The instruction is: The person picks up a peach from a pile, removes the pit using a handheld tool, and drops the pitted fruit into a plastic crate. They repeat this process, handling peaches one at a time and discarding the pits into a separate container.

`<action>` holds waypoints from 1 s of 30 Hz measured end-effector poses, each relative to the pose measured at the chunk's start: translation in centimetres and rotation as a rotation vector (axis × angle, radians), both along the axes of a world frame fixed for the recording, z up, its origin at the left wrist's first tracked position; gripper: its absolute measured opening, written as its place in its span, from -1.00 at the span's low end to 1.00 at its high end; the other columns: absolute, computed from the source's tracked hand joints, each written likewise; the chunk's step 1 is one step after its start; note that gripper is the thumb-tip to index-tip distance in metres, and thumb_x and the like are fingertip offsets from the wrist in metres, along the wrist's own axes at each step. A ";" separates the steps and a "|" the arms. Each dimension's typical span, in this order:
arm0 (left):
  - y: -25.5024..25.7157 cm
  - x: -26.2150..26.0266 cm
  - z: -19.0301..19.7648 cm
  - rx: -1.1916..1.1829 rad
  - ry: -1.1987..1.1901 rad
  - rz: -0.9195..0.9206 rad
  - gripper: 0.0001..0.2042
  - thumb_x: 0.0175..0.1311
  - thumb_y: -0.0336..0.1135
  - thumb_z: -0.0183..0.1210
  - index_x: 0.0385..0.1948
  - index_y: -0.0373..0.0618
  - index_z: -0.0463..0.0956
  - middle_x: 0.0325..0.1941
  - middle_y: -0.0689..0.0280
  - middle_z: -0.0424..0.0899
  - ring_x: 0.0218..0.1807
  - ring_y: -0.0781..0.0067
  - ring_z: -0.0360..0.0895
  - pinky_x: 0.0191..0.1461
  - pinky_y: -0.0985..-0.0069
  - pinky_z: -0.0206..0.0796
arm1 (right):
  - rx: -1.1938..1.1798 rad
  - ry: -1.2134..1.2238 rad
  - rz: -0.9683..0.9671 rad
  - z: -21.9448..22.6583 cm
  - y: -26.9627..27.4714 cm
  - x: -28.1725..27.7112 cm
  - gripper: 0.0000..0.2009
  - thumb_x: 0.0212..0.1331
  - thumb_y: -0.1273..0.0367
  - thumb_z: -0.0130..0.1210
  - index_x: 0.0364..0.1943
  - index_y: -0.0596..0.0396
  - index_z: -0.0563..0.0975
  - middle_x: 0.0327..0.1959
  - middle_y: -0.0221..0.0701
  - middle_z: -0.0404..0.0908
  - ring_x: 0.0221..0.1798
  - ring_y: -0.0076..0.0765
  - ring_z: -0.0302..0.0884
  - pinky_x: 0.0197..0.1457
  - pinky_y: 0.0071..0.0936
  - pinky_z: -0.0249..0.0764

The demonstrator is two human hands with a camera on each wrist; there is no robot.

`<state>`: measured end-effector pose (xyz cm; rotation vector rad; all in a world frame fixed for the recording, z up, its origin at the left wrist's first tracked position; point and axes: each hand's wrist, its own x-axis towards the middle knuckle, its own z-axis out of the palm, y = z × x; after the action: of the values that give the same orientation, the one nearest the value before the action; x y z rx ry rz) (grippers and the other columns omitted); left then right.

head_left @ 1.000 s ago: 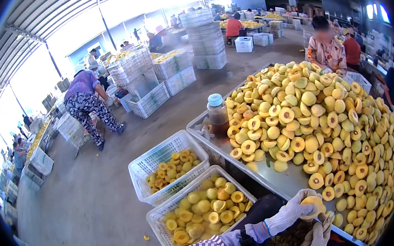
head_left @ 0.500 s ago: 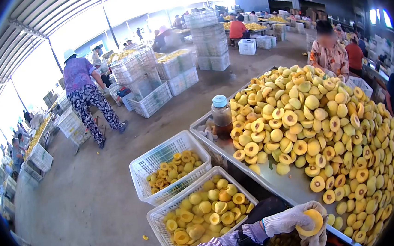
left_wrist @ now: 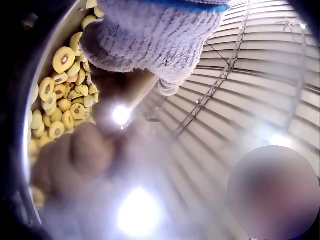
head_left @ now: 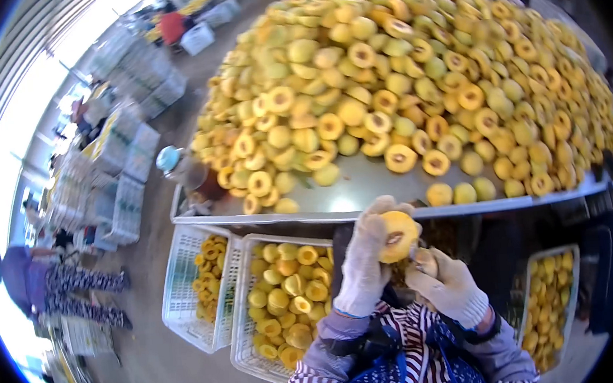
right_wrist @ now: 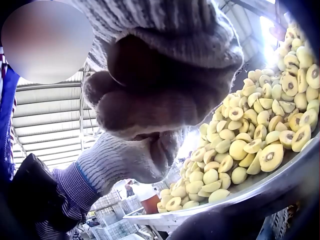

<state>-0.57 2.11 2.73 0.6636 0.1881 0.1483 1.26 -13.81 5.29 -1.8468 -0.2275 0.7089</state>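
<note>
In the head view my gloved left hand [head_left: 365, 262] holds a yellow peach half [head_left: 398, 236] by its side, the cut face with its brown pit turned up. My gloved right hand [head_left: 449, 288] is right beside it, fingers curled round a small metal tool [head_left: 413, 251], mostly hidden, whose tip is at the peach half's lower edge. In the right wrist view the curled right hand [right_wrist: 160, 75] fills the top, with the left hand [right_wrist: 130, 162] behind it. A white knitted glove cuff [left_wrist: 150, 37] shows in the left wrist view.
A metal table [head_left: 342, 189] bears a big heap of peach halves [head_left: 357, 108] and a blue-lidded bottle [head_left: 193, 173]. Below it on the left stand two white crates [head_left: 238, 334] [head_left: 187, 323] of peach halves, another crate [head_left: 557, 316] on the right. Further left a person [head_left: 54, 283] stands near stacked crates.
The head view has swung right and down, bringing the heap and both hands to the middle. The hands have come up before the table edge, and the peach half now shows its pitted face.
</note>
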 end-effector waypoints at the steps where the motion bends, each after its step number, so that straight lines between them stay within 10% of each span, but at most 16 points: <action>1: -0.2 0.0 -0.4 0.053 0.012 0.007 -0.34 0.36 0.20 0.05 0.29 -0.13 0.20 0.14 0.01 0.50 0.04 0.05 0.58 -0.04 0.26 0.55 | 0.004 0.052 0.023 -0.1 -0.2 0.0 -0.64 0.16 0.12 0.23 -0.18 0.13 0.55 -0.52 -0.15 0.60 -0.40 -0.22 0.68 -0.29 -0.35 0.51; 14: -3.4 -0.4 0.3 0.432 -0.026 0.156 -0.35 0.39 0.21 0.01 0.23 -0.21 0.29 0.13 0.05 0.54 0.08 0.19 0.56 0.08 0.31 0.48 | 0.034 0.013 0.101 -1.4 -0.7 -0.2 -0.53 0.22 0.00 0.18 -0.01 0.07 0.50 -0.36 -0.14 0.66 -0.27 0.00 0.69 -0.24 -0.27 0.56; 19: -4.5 -0.3 1.4 0.552 -0.031 0.202 -0.41 0.44 0.13 -0.04 0.21 -0.26 0.30 0.14 0.05 0.54 0.09 0.21 0.55 0.13 0.33 0.46 | 0.200 0.389 0.099 1.1 -1.0 0.4 -0.62 0.29 0.16 0.18 -0.02 0.17 0.48 -0.45 -0.47 0.64 -0.51 -0.66 0.54 -0.42 -0.62 0.48; 30: -4.9 0.0 2.2 0.274 -0.051 0.137 -0.43 0.44 0.11 0.00 0.18 -0.28 0.34 0.15 0.04 0.53 0.12 0.20 0.53 0.19 0.30 0.43 | 0.166 0.338 0.054 1.5 -1.4 0.2 -0.65 0.29 0.15 0.18 -0.07 0.14 0.48 -0.49 -0.43 0.63 -0.51 -0.60 0.57 -0.44 -0.59 0.47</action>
<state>-0.55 -2.75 4.90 0.9186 0.1654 0.3268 1.46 -15.19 6.76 -1.5407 -0.1117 0.9964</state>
